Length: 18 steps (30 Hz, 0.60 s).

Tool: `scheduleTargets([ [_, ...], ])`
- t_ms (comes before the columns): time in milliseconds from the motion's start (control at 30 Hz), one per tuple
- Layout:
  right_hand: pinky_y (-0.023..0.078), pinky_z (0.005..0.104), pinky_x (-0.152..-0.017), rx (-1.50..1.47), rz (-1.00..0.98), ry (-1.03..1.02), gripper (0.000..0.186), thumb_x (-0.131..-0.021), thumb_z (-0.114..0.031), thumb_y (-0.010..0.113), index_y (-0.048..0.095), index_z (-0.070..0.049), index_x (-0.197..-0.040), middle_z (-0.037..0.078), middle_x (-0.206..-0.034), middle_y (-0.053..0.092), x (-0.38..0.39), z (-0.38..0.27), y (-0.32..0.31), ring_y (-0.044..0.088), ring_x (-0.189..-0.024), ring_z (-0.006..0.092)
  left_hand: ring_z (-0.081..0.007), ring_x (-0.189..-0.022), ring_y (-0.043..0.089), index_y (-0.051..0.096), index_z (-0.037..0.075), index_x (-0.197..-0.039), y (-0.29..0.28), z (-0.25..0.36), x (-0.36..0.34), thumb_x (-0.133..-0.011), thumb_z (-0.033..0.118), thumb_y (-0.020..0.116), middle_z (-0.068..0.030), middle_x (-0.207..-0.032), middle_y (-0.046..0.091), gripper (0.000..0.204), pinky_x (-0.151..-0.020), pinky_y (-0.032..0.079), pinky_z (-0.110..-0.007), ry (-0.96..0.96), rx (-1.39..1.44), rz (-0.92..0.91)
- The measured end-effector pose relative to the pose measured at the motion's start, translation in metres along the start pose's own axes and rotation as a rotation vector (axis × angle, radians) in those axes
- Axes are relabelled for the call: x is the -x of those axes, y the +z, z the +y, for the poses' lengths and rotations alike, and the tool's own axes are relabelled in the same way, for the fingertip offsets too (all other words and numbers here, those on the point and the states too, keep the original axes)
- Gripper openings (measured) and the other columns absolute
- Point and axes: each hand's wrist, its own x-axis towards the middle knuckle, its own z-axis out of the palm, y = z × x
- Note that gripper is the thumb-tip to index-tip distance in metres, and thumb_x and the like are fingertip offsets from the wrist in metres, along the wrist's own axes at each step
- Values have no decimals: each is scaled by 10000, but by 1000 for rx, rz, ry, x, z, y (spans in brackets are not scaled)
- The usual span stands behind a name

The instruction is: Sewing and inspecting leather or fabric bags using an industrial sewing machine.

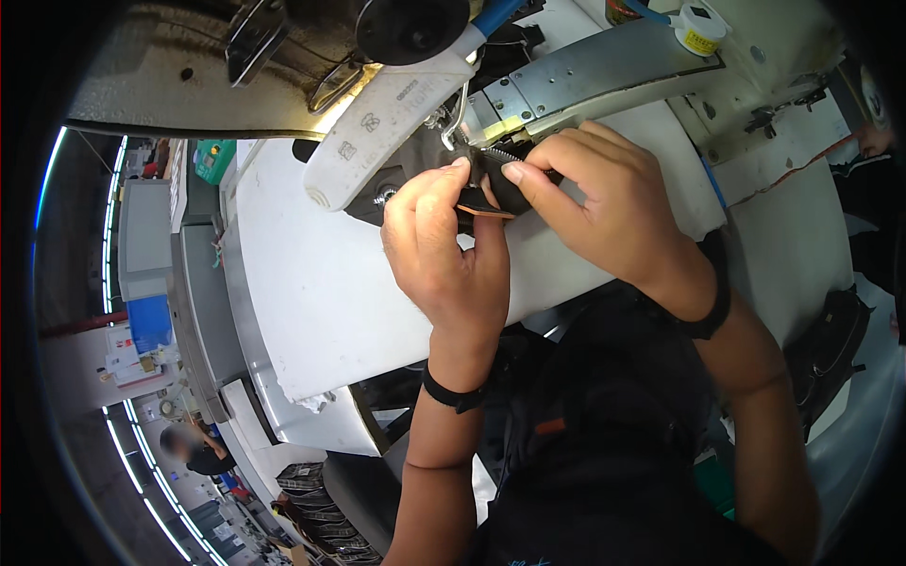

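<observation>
Both hands hold a black piece (pixel 510 196) with a zipper (pixel 498 153) along its far edge and an orange-brown strip on its near edge; its full shape is hidden. My left hand (pixel 439 241) pinches its left side between thumb and fingers. From the right, my right hand (pixel 613 203) grips the other side, thumb and forefinger near the zipper. Just beyond my fingertips is the bent metal rod (pixel 455 121) of a sewing machine, beside its long white cover (pixel 377 137). The piece lies close to this work point; whether it touches the needle cannot be seen.
The white tabletop (pixel 311 292) spreads around the machine. A metal arm plate (pixel 604 80) runs to the right, with a round white container (pixel 700 30) on it. A black bag-like item (pixel 830 354) lies at right. Striped goods (pixel 321 509) and a person (pixel 209 457) are at left.
</observation>
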Motion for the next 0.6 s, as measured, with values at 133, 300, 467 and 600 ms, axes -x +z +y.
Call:
scheduleTargets([
  [133,414,354,-650,151,-6,-128,235,-825,-197,751,569,-112,-702,11,-647,543,-11,2,1,507,-666,216,-248,-942,654,691,73,-1100,0,2,0,-743,-5,775,-80,-1008,676,375,-817,470,-355,-11,-15,6],
  [300,385,356,-702,261,36,-158,236,-823,-204,752,566,-115,-708,4,-657,543,-13,2,5,501,-686,205,-250,-929,645,686,63,-1091,-2,7,-1,-723,-24,758,-81,-1004,671,384,-802,462,-359,-74,-16,-43],
  [467,382,361,-714,291,42,-120,221,-826,-200,745,574,-115,-715,4,-661,555,-11,-1,7,499,-685,205,-258,-925,637,673,56,-1104,-2,10,-2,-712,-31,743,-87,-1026,661,408,-814,457,-365,-99,-12,-65],
  [600,381,362,-722,273,61,-99,217,-828,-198,741,574,-117,-716,4,-664,564,-13,-4,7,503,-692,205,-256,-935,641,669,58,-1112,-1,10,-3,-706,-31,741,-86,-1026,661,422,-816,456,-366,-87,-19,-56],
])
